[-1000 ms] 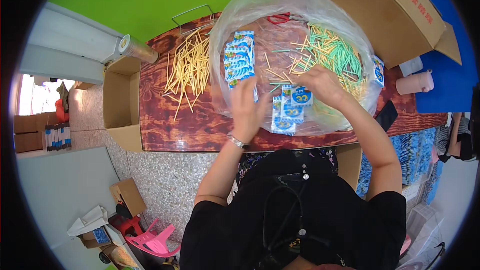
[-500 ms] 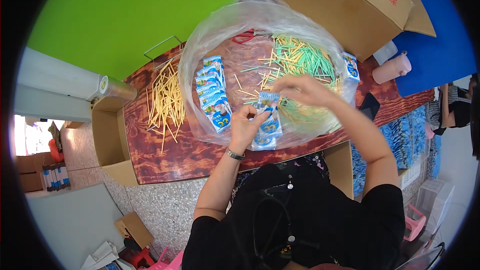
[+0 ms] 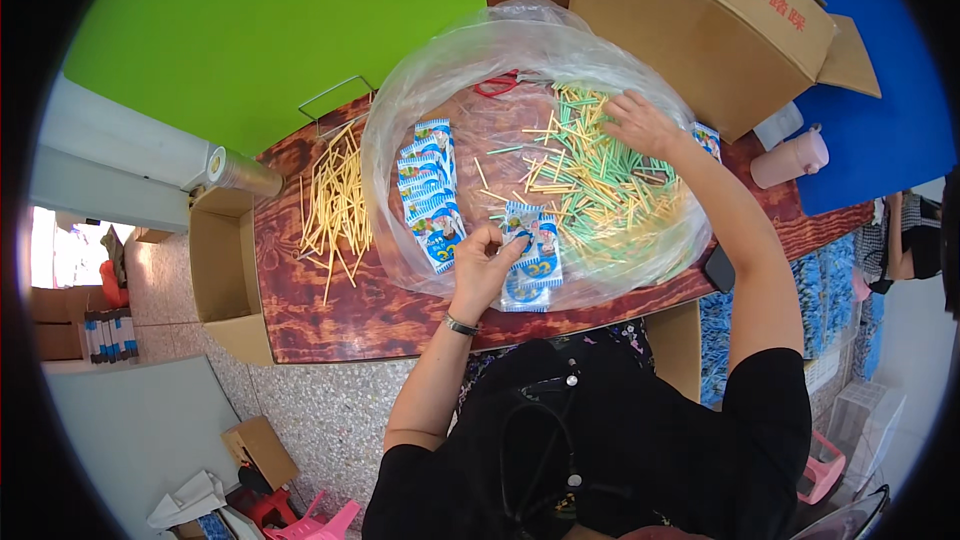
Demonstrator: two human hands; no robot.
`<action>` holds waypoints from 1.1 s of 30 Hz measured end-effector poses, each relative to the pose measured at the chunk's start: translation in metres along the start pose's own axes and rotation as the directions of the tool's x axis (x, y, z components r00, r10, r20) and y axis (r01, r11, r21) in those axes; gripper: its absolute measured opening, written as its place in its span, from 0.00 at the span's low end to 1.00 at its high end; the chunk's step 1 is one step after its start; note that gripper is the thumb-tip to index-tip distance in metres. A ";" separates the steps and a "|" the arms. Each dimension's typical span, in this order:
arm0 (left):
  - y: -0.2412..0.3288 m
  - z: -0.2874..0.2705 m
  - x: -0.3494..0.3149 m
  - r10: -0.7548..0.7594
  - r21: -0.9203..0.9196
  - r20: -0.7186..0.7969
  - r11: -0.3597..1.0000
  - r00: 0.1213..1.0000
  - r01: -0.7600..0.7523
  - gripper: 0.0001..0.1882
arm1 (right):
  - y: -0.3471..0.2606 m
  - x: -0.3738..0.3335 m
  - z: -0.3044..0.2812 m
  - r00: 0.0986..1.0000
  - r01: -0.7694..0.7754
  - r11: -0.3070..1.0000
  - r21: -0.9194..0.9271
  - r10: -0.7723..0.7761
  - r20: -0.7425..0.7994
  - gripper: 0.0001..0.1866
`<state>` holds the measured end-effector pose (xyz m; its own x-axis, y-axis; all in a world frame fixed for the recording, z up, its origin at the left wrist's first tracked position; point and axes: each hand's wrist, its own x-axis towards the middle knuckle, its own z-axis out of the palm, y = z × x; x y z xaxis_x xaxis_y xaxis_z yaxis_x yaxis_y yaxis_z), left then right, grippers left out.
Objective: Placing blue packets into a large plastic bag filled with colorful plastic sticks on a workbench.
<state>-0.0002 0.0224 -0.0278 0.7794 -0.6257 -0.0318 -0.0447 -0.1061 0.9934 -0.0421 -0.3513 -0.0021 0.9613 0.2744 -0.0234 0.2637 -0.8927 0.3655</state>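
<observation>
The right hand (image 3: 645,128), poised just above the sachets half a second ago, has swung out to the far side of the green-and-yellow stick heap (image 3: 610,180), its fingers loosely spread there. The left hand (image 3: 482,265) has stayed near the close edge of the clear plastic bag (image 3: 410,70), thumb and forefinger pinching a blue-and-white sachet (image 3: 520,216) beside others, so one hand steadies that sachet while the other is among the sticks.

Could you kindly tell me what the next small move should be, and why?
Probably, the right hand should pick up a stick or two from the mixed green and yellow sticks, since it is already at that pile while the left hand pinches a blue-and-white packet.
</observation>
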 end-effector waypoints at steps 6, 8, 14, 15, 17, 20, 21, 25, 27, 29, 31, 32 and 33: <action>0.001 -0.002 0.000 -0.012 -0.014 -0.017 1.000 1.000 0.011 0.08 | 0.009 -0.014 -0.022 0.996 -0.050 0.999 -0.004 0.050 -0.081 0.10; 0.003 -0.002 0.001 -0.006 -0.011 -0.019 1.000 1.000 0.006 0.08 | 0.013 -0.018 -0.028 0.984 -0.113 0.993 0.029 0.116 -0.133 0.13; 0.005 0.000 0.002 0.011 -0.109 -0.043 0.994 0.999 -0.016 0.10 | 0.012 -0.014 -0.054 0.868 -0.480 0.251 0.841 0.273 0.414 0.12; 0.002 0.000 0.002 0.018 -0.109 -0.046 0.994 0.999 -0.023 0.10 | 0.011 -0.015 -0.052 0.862 -0.489 0.090 0.867 0.199 0.466 0.15; -0.001 0.000 0.002 0.026 -0.097 -0.048 0.995 0.999 -0.030 0.10 | 0.007 -0.019 -0.043 0.856 -0.499 -0.069 0.864 0.117 0.504 0.17; 0.002 0.002 0.001 0.038 -0.117 -0.059 0.992 0.998 -0.044 0.10 | -0.002 -0.027 -0.033 0.850 -0.460 -0.329 0.824 0.104 0.516 0.16; 0.004 0.002 0.001 0.042 -0.148 -0.067 0.988 0.997 -0.051 0.10 | -0.005 -0.028 -0.034 0.833 -0.482 -0.323 0.815 0.120 0.540 0.16; 0.000 -0.005 0.000 0.003 -0.080 -0.054 0.997 0.999 -0.007 0.10 | -0.013 -0.029 -0.042 0.795 -0.541 -0.333 0.772 0.097 0.599 0.12; 0.003 -0.002 0.002 -0.015 -0.180 -0.042 0.984 0.999 0.007 0.10 | -0.007 -0.031 -0.040 0.813 -0.547 -0.330 0.769 0.007 0.582 0.11; 0.010 0.000 0.004 -0.023 -0.205 -0.050 0.979 0.999 0.012 0.10 | -0.010 -0.027 -0.044 0.825 -0.553 -0.327 0.766 -0.091 0.558 0.10; 0.009 -0.004 0.003 -0.035 -0.227 -0.067 0.974 0.997 0.019 0.11 | -0.025 -0.016 -0.062 0.832 -0.528 -0.426 0.735 -0.090 0.547 0.11; 0.006 -0.007 0.003 -0.035 -0.191 -0.045 0.981 0.998 0.026 0.09 | -0.025 -0.012 -0.060 0.833 -0.530 -0.424 0.735 -0.095 0.546 0.11; 0.003 -0.009 0.003 -0.036 -0.154 -0.026 0.988 0.999 0.032 0.08 | -0.025 -0.006 -0.056 0.810 -0.575 -0.364 0.732 -0.134 0.570 0.12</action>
<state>0.0079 0.0274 -0.0236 0.7964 -0.6012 -0.0651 0.0771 -0.0058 0.9970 -0.0585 -0.3108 0.0416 0.7890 0.1384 -0.5986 -0.5911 -0.0945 -0.8010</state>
